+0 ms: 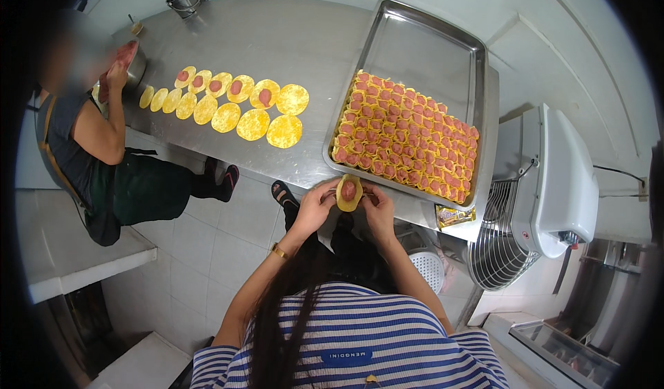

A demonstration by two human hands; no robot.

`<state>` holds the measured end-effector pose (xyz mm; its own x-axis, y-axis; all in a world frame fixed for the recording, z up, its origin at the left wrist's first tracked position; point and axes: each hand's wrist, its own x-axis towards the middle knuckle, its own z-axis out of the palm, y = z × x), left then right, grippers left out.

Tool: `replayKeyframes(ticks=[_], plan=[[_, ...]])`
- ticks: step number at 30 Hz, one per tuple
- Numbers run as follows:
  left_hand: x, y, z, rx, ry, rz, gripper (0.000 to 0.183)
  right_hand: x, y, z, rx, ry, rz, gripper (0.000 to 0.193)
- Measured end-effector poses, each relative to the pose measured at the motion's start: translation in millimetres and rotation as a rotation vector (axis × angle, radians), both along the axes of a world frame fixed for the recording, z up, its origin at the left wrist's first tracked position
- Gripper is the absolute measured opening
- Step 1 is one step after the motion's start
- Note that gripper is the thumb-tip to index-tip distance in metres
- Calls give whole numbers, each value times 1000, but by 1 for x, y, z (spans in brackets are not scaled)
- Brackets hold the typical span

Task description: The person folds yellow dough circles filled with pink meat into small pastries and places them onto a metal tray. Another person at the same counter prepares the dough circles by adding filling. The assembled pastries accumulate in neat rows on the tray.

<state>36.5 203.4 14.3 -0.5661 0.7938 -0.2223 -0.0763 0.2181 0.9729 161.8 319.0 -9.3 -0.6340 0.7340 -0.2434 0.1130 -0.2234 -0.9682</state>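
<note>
Between both hands, just off the table's front edge, is a round yellow dumpling wrapper (341, 201) with a lump of pink meat filling (348, 190) on it. My left hand (316, 206) grips its left side, and my right hand (377, 207) grips its right side. The wrapper's sides curve up slightly around the meat. Ahead and to the right lies a large metal tray (429, 33), its nearer part packed with rows of open-topped dumplings (408, 133). On the table to the left, flat yellow wrappers (284, 131) lie in two rows, several in the far row topped with meat.
The steel table (304, 36) carries a small metal bucket (185, 0) at the back. A co-worker (90, 133) at the left holds meat over a metal bowl (136, 67). A yellow packet (454, 216) lies by the tray's near corner. A white mixer (546, 181) stands right.
</note>
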Motion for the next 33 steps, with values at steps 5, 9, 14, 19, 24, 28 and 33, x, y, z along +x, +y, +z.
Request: replayKeyframes(ticks=[5,9,14,19,24,28,33], plan=[[2,2,-6,62,-89,15,25,1,-2,8,-27,15,62,22],[4,1,-9,18,-364,107,14,-1,-2,9,-100,12,34,20],[11,0,-2,154,-517,246,7,2,-9,29,-242,181,17,30],[17,0,15,229,-550,232,11,6,-14,38,-157,109,70,25],[19,-4,25,284,-510,214,24,8,2,27,-21,-73,6,22],[8,-2,13,68,-344,97,25,9,7,31,210,-172,119,28],[11,2,0,34,262,93,14,9,7,38,254,-100,166,30]])
